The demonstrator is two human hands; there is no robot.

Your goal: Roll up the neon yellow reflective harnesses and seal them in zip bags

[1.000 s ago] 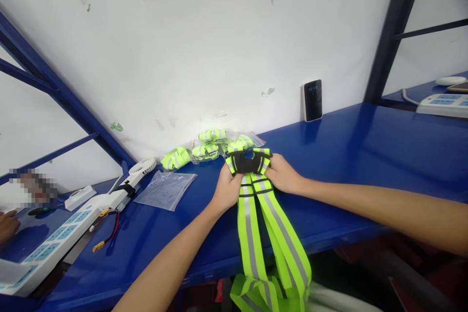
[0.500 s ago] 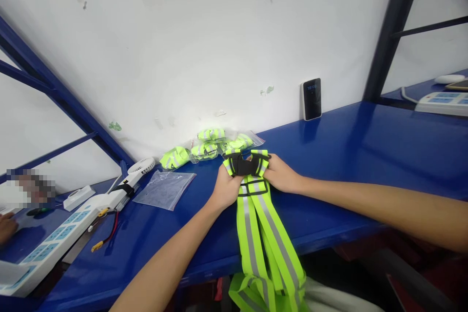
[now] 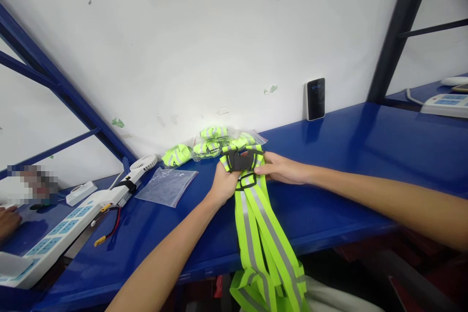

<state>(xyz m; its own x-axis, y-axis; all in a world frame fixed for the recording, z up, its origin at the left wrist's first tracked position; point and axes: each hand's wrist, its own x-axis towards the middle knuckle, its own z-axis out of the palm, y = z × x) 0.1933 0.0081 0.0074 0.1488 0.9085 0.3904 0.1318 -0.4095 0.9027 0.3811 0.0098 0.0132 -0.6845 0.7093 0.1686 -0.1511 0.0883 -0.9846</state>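
Observation:
Neon yellow-green reflective straps with grey stripes, a safety harness (image 3: 252,224), hang from my hands over the front edge of the blue table. At its top is a black plastic buckle (image 3: 243,161), its halves joined or pressed close together. My left hand (image 3: 224,184) grips the buckle's left side with the strap. My right hand (image 3: 280,168) closes on its right side, the thumb below the buckle and the other fingers partly hidden behind. Just under the buckle sits a black strap slider (image 3: 246,182). The lower straps bunch up at the table edge, near my lap.
Several bagged harnesses (image 3: 212,144) lie against the wall. An unfilled clear zip bag (image 3: 166,186) is left of my hands, beside a white fan (image 3: 145,162) and a long power strip (image 3: 54,239). A small black-screened device (image 3: 315,99) stands back right. Another person's hand (image 3: 9,222) shows far left.
The two sides of the buckle have come closer together. My right hand has shifted slightly left, its thumb now on the front below the buckle. The view has turned a little.

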